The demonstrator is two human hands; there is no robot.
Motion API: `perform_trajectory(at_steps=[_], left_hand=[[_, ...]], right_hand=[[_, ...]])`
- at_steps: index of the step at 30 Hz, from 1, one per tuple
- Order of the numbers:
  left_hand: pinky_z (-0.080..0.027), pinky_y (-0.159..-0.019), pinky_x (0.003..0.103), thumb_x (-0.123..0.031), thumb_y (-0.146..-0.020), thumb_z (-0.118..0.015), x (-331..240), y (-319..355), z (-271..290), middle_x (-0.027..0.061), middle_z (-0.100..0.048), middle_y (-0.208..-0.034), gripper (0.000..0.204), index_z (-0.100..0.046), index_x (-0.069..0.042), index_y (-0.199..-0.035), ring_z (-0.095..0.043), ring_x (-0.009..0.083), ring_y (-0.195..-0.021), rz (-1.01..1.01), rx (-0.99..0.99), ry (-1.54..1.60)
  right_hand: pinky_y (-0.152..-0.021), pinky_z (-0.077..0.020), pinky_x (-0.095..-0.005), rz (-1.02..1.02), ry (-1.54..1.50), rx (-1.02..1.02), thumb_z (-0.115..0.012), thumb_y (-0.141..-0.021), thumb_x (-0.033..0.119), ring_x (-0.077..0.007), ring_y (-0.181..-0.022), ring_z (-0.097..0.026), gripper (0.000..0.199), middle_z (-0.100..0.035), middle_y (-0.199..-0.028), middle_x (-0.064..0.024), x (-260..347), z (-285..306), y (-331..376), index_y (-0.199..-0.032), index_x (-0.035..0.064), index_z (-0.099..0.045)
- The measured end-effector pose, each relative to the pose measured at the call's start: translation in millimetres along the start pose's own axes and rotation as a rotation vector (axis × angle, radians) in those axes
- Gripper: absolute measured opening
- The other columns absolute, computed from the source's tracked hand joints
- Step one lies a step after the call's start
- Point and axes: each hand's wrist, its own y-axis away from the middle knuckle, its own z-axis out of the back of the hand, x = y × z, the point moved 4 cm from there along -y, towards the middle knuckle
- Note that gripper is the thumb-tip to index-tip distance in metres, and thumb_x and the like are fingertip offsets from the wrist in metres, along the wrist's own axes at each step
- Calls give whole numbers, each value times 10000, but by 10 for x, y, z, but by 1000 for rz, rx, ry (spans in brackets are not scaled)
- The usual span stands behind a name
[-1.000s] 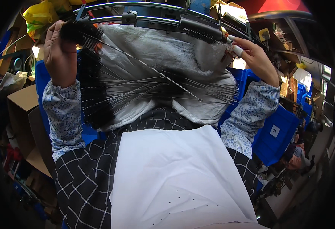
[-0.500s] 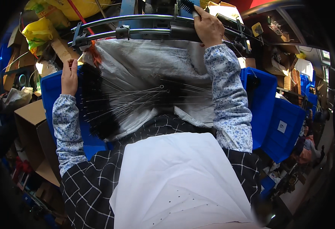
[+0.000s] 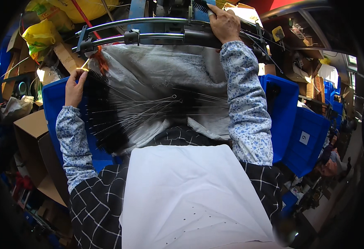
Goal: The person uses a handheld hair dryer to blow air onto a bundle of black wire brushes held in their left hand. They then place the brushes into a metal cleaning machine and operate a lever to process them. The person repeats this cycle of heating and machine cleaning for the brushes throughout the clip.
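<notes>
My right hand [image 3: 225, 25], at the top of the head view, closes on a black-bristled brush [image 3: 200, 6] beside a machine with two curved metal rails [image 3: 161, 36]. Something white shows at its fingertips. At the left, my left hand [image 3: 75, 88] is raised with thumb and fingers pinched together. Its fingertips meet the upper end of a fan of black bottle brushes [image 3: 101, 112]; what they pinch I cannot make out. Thin wire stems, some ending in loops, run from these brushes across a grey-white plastic sheet [image 3: 161, 62] on my lap. More dark brushes lie near my right sleeve.
Blue bins stand on both sides, one by my left forearm [image 3: 51, 99] and one by my right forearm [image 3: 282, 120]. An open cardboard box [image 3: 32, 124] sits at far left. Yellow bags [image 3: 43, 35] and a red pole [image 3: 82, 14] are behind the rails.
My left hand has tipped right and its fingers have come to the upper end of the brush bundle. My right hand has moved slightly up and left with the brush.
</notes>
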Motion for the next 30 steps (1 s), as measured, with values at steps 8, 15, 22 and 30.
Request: perform_trajectory(at_steps=[8, 15, 22, 30], left_hand=[[-362, -661, 182, -210, -889, -440, -213, -21, 516, -16, -473, -783, 205, -511, -20, -917, -425, 61, -723, -31, -430, 204], [-426, -790, 286, -122, -850, -487, -758, 290, 1168, 129, -542, -960, 239, -476, 31, -1033, -537, 223, -900, -419, -765, -30], [-423, -795, 391, -2, -689, -574, -1253, 491, 1304, 208, -539, -967, 360, -473, 49, -1031, -529, 368, -907, -685, -875, -1010], [-449, -773, 344, 23, -699, -572, -1268, 586, 1320, 183, -549, -956, 306, -492, 42, -995, -550, 315, -906, -621, -915, -956]], right_hand=[[-877, -276, -520, 79, 131, 47, -385, -765, 115, -271, -1065, -388, 326, -562, -980, -29, -338, -504, -150, -1010, 185, -587], [-869, -264, -538, -207, 187, 55, -527, -725, 240, -296, -1074, -386, 401, -482, -1105, -112, -209, -45, 58, -1104, 114, -482], [-804, -393, -416, -249, 10, 30, -544, -712, 171, -309, -943, -513, 390, -558, -972, -163, -207, -75, 82, -1078, 40, -512], [-797, -398, -412, -206, -27, -4, -540, -708, 139, -306, -935, -511, 358, -546, -986, -152, 21, -247, 25, -1042, 10, -524]])
